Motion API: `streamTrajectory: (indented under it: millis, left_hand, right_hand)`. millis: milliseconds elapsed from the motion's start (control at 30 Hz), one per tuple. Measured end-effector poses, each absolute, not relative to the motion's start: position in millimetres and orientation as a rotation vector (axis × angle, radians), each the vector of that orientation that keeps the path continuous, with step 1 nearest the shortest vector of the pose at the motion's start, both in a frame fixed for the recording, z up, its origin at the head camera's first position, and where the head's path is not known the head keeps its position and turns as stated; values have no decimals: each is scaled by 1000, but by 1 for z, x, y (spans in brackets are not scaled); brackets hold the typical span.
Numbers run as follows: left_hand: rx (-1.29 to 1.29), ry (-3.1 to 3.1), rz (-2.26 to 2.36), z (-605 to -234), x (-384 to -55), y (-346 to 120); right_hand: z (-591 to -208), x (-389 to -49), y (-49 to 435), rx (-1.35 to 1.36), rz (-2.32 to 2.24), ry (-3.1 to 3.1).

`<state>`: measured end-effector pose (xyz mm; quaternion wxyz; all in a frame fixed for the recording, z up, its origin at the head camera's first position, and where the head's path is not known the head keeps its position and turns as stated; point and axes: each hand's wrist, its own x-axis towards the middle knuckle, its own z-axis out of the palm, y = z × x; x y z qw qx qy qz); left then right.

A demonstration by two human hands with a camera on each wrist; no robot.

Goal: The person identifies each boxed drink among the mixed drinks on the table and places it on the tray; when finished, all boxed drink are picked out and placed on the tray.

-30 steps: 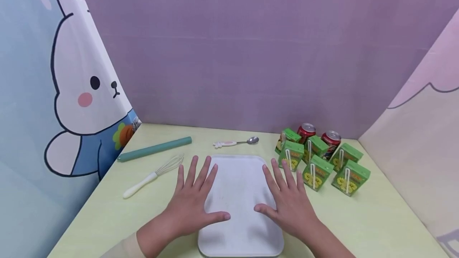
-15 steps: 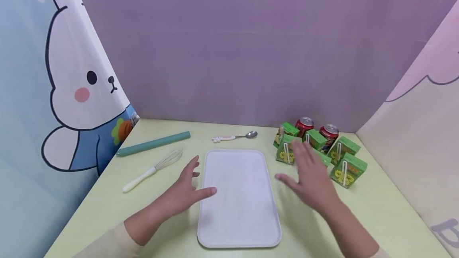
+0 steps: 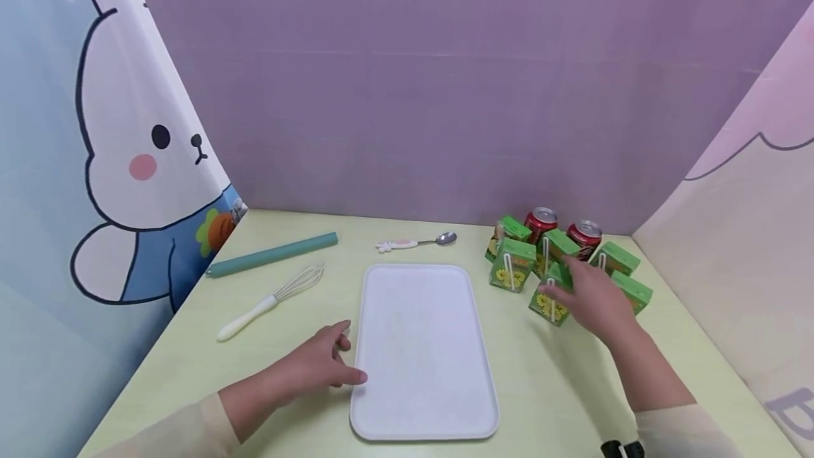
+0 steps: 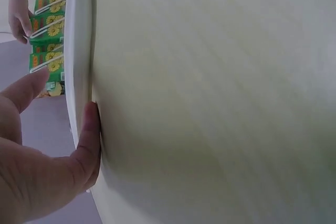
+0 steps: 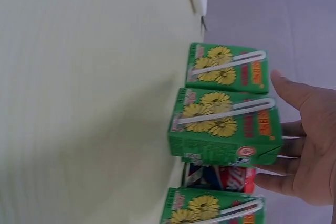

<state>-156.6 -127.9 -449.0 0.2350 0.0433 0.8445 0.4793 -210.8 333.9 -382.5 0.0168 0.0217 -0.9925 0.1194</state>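
Observation:
A white rectangular tray [image 3: 422, 352] lies in the middle of the table. My left hand [image 3: 318, 359] is at its left edge; in the left wrist view the fingertips touch the tray's side, while the thumb stands apart from it. On the right, my right hand [image 3: 598, 299] is over a green juice box [image 3: 548, 311] with yellow flowers and a white straw. Its thumb and fingers are spread around the box's top. In the right wrist view the fingers reach behind that juice box [image 5: 226, 124], the thumb away from it; contact is unclear.
Several more green juice boxes [image 3: 512, 263] crowd around it, with two red cans [image 3: 540, 221] behind. A spoon [image 3: 416, 242] lies beyond the tray. To the left are a whisk [image 3: 270, 302] and a green rod [image 3: 273, 254]. Fabric walls [image 3: 407, 90] enclose the table.
My right hand has moved from above the tray rightward to the front juice box. My left hand has come down to the tray's left edge. The head view has shifted slightly.

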Motion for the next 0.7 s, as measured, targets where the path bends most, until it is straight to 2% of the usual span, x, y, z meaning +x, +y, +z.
streamTrajectory:
  millis: [367, 700]
  left_hand:
    - [398, 2401, 1226, -455, -151, -124]
    - [404, 2411, 1224, -455, -152, -125]
  right_hand:
    - [-400, -221, 344, -1, 394, -3150]
    - [-372, -216, 318, 112, 355, -3114]
